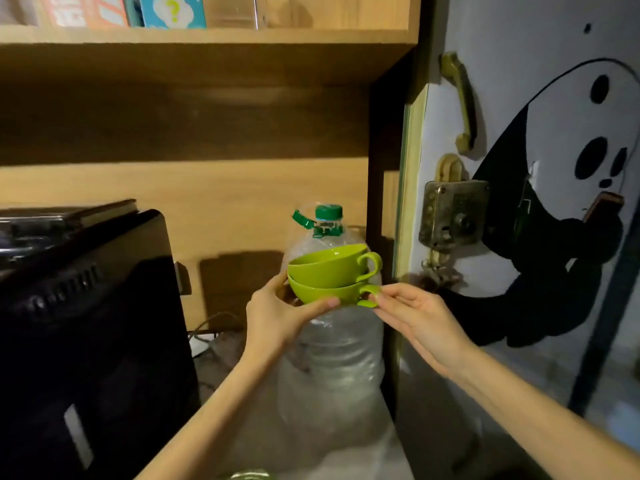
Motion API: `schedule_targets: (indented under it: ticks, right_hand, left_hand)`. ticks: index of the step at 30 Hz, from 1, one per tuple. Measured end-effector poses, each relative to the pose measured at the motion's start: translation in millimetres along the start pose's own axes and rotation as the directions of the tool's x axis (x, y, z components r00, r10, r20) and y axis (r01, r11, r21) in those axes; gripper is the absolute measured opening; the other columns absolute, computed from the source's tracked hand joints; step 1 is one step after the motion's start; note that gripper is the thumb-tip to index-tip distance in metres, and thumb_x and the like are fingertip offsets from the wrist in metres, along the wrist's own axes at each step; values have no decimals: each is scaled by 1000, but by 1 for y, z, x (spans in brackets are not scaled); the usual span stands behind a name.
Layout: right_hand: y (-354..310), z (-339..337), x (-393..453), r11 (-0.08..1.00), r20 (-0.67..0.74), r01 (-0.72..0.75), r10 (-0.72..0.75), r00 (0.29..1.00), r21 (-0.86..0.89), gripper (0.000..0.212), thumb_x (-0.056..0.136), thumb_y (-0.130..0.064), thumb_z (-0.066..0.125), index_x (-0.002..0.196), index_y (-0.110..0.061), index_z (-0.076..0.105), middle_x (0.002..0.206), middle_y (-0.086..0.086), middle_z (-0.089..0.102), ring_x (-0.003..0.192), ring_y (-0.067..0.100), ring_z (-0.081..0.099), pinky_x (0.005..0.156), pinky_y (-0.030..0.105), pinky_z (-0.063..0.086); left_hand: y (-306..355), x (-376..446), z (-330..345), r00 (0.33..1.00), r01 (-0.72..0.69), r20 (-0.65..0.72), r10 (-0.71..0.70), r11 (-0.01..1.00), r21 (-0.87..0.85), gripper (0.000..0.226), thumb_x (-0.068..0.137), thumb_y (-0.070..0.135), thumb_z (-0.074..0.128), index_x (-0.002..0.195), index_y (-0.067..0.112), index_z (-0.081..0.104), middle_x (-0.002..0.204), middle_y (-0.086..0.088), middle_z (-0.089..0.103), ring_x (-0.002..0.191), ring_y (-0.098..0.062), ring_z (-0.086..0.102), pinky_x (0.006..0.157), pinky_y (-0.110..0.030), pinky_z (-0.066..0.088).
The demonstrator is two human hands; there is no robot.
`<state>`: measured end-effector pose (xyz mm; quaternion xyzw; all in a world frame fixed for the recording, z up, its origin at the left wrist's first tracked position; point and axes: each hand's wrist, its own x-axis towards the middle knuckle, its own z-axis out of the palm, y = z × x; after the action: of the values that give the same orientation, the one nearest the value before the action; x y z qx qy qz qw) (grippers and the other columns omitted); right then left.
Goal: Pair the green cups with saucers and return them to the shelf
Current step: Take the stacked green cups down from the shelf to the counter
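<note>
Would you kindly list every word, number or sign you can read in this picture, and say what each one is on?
"?" in yellow-green, on the blue box on the top shelf.
The red and white box beside it carries print, too blurred and cropped to read.
The collar under the green cap of the water bottle is too small to read.
The door lock shows nothing readable.
The two stacked green cups in the left hand and right hand bear no text.

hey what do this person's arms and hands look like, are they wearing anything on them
Both arms are bare as far as the picture shows: no sleeves, gloves, watch or bracelets visible. The left hand and right hand show no rings that I can make out, and the nails look short and unpainted. Both forearms are slim. The light is dim, so fine detail is hard to tell.
</note>
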<state>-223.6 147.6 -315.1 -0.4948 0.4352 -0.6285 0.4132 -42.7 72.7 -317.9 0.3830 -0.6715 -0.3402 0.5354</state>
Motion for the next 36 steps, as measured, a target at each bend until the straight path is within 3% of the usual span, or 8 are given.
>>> schedule_targets:
  ticks: [5, 9, 12, 18, 25, 29, 33, 36]
  right_hand:
    - [53, -2, -33, 996, -37, -75, 77, 996, 46, 11, 79, -8, 59, 84, -9, 69, 89, 7, 71, 100, 23, 57, 100, 38, 40]
    - [98, -8, -61, 989, -85, -136, 141, 986, 60, 26, 83, 1, 56, 74, -17, 71, 87, 1, 73, 95, 21, 60, 97, 37, 42]
    - [135, -15, -83, 983, -113, -179, 182, 977, 31, 22, 82, 3, 57, 78, -15, 68, 93, 6, 69, 93, 20, 60, 94, 34, 44]
    - [192, -27, -120, 966, -74, -239, 233, 970, -99, 24, 83, 8, 55, 76, -14, 61, 81, -9, 70, 73, -11, 62, 70, 6, 45]
    - [237, -32, -149, 916, -56, -318, 314, 948, -245, 9, 83, 7, 56, 86, 0, 58, 83, -4, 64, 69, -15, 59, 70, 5, 45]
    - [253, -35, -155, 868, -33, -357, 369, 929, -345, 9, 84, -1, 59, 82, -10, 59, 82, 0, 64, 74, -8, 58, 74, 12, 43]
    - [263, -35, -154, 840, -57, -383, 393, 918, -384, 21, 83, 3, 59, 76, -17, 56, 80, -3, 63, 69, -16, 57, 70, 6, 44]
    - [268, -36, -154, 825, -71, -397, 405, 912, -403, 22, 83, 1, 60, 75, -19, 56, 80, 3, 62, 68, -15, 57, 70, 7, 44]
  left_hand:
    - [-41, -41, 11, 998, 62, 32, -61, 997, -51, 79, 48, 19, 87, 121, 13, 57, 105, -3, 69, 80, 12, 64, 73, -7, 51]
    - [-75, -78, 20, 984, 171, 77, -162, 977, -131, 78, 51, 1, 84, 122, 9, 54, 107, -3, 65, 76, 19, 61, 75, -5, 50]
    - [-102, -105, 25, 969, 236, 106, -225, 965, -114, 75, 49, 1, 85, 115, 16, 53, 110, -4, 65, 85, 10, 63, 82, -8, 50]
    - [-152, -150, 34, 917, 375, 169, -360, 925, -63, 88, 46, -1, 87, 123, 5, 44, 119, -6, 58, 105, -13, 58, 80, -3, 47]
    - [-195, -186, 39, 856, 480, 204, -475, 877, 27, 93, 42, 0, 89, 122, 2, 42, 118, -6, 56, 106, -14, 57, 78, 0, 45]
    - [-210, -193, 40, 840, 487, 232, -490, 870, 73, 91, 41, 0, 89, 117, 8, 41, 117, -4, 55, 107, -14, 56, 81, -2, 45]
    - [-220, -197, 42, 821, 509, 241, -517, 855, 100, 93, 42, 1, 89, 121, 5, 38, 119, -4, 53, 109, -14, 54, 90, -21, 45]
    - [-223, -198, 45, 810, 517, 248, -532, 846, 129, 95, 42, 2, 89, 122, 2, 38, 116, -2, 52, 108, -12, 54, 84, -12, 46]
